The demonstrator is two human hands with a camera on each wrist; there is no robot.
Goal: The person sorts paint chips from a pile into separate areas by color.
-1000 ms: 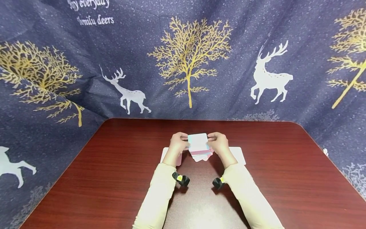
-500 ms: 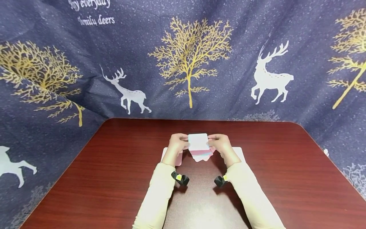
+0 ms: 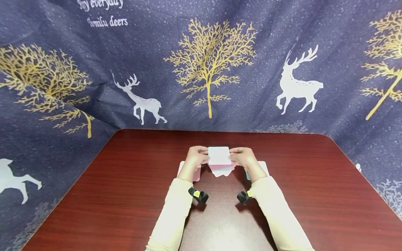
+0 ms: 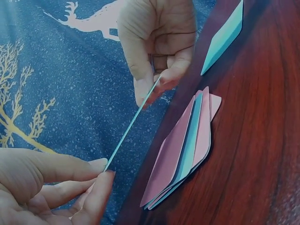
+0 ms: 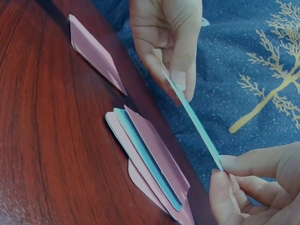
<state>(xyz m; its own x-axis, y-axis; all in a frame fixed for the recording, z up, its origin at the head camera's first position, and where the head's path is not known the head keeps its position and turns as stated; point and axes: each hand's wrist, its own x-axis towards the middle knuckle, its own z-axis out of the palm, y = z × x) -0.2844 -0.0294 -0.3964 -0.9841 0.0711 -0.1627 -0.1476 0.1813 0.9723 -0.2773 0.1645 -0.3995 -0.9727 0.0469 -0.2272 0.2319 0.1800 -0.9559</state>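
Observation:
A thin light blue card is held up above the far part of the table, with its pale face towards the head camera. My left hand pinches its left edge between thumb and fingers. On the opposite edge, my right hand pinches it the same way. The left wrist view shows the card edge-on between both hands. Just below it lies a loosely fanned pile of pink and blue cards, its top card pink.
A pink card lies left of the pile, partly under my left forearm. To the right, a light blue card lies partly behind my right wrist. The brown table ends at a dark blue cloth with deer and trees.
Both hands keep their pinch on the card, which stays nearly in place. My right hand and wrist have shifted slightly right, and a blue edge now shows on the right-hand card.

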